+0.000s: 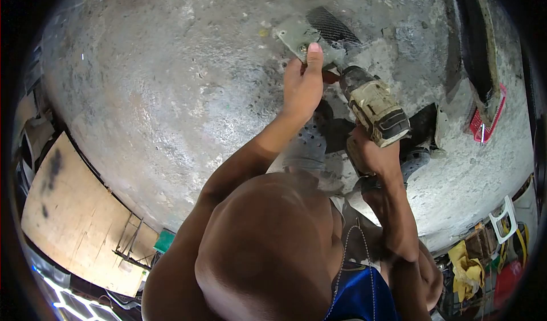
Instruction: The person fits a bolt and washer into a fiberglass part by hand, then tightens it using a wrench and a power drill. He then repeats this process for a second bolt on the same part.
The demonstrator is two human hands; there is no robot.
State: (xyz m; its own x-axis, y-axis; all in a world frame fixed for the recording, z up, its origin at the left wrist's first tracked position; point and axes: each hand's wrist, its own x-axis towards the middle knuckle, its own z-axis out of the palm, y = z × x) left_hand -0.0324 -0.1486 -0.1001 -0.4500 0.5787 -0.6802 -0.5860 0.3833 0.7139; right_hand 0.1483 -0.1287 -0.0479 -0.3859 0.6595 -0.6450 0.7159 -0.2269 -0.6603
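Observation:
My left hand [305,84] grips the lower edge of a thin greyish plate [292,36], its thumb pressed on top next to a small round metal fitting [303,48]. The plate has a ragged edge on its right side. In my right hand [379,158] is a cordless drill [379,107], fingers wrapped around its handle. The drill's front end points up and left, close to the plate's lower right corner; its bit is hard to make out there. Just beyond the plate lies a dark piece with a carbon-fibre weave [332,26], partly overlapped by it.
Below is a worn concrete floor [142,76]. My clogs [307,147] show under my arms, with a black sheet-like piece [424,128] near the right one. A red plastic basket [490,119] and a long dark panel [476,42] lie right; a plywood board [80,213] is left.

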